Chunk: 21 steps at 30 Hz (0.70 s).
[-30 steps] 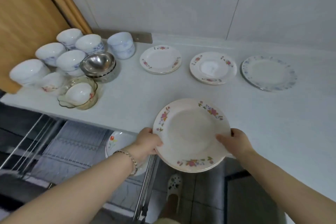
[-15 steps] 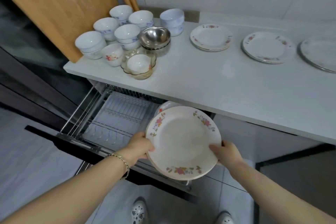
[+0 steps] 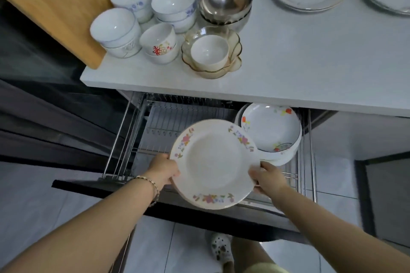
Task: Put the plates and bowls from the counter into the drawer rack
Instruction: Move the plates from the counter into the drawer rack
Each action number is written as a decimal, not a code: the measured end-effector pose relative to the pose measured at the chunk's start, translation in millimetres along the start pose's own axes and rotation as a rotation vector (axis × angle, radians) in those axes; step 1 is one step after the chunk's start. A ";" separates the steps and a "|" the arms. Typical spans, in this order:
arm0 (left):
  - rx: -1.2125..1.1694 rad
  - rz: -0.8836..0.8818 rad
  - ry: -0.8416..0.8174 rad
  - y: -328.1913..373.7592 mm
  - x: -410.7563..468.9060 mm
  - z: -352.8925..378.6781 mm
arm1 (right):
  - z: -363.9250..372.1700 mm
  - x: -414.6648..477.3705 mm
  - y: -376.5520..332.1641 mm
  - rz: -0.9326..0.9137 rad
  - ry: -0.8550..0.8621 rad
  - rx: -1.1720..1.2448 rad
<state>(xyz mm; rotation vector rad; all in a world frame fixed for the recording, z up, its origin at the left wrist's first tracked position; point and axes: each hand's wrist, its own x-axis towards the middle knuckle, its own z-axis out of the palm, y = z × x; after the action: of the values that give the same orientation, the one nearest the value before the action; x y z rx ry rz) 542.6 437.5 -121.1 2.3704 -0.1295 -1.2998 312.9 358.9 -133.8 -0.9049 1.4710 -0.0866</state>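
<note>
Over open drawer rack (image 3: 168, 122) — floral plate (image 3: 214, 164) between both hands.

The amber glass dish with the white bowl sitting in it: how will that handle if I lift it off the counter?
The amber glass dish looks rigid and probably breakable. Its glossy, scalloped rim may be slippery to hold. The white bowl sits loose inside, so it could slide or tip if the dish tilts; lifting level, or taking the bowl first, seems safer.

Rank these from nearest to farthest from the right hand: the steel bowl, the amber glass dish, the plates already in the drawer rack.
From the right hand:
1. Plates in the drawer rack, just above it, right side of the rack.
2. Amber glass dish, at the counter's front edge.
3. Steel bowl, farther back on the counter.
</note>
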 end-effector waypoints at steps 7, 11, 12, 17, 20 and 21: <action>0.164 -0.036 0.038 7.7 101.0 -7.1 | 57.5 69.8 -2.8 0.218 -0.050 0.177; 0.218 -0.008 -0.007 9.9 162.9 -2.8 | 86.7 117.7 0.7 0.297 -0.019 0.226; 0.227 -0.005 -0.010 10.9 177.4 -0.7 | 92.6 129.3 0.9 0.306 -0.001 0.236; 0.166 0.008 0.002 16.6 245.4 14.5 | 114.2 186.7 0.0 0.357 0.077 0.322; 0.139 0.044 -0.015 26.6 272.7 26.3 | 123.5 214.0 6.8 0.326 0.149 0.343; 0.134 0.059 -0.022 29.7 280.0 29.5 | 126.1 220.2 9.3 0.307 0.182 0.341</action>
<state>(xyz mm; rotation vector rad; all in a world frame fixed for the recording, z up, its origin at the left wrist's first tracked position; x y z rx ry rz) 677.6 322.0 -341.5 2.4435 -0.2991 -1.3280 453.4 299.8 -336.8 -0.3981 1.6852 -0.1900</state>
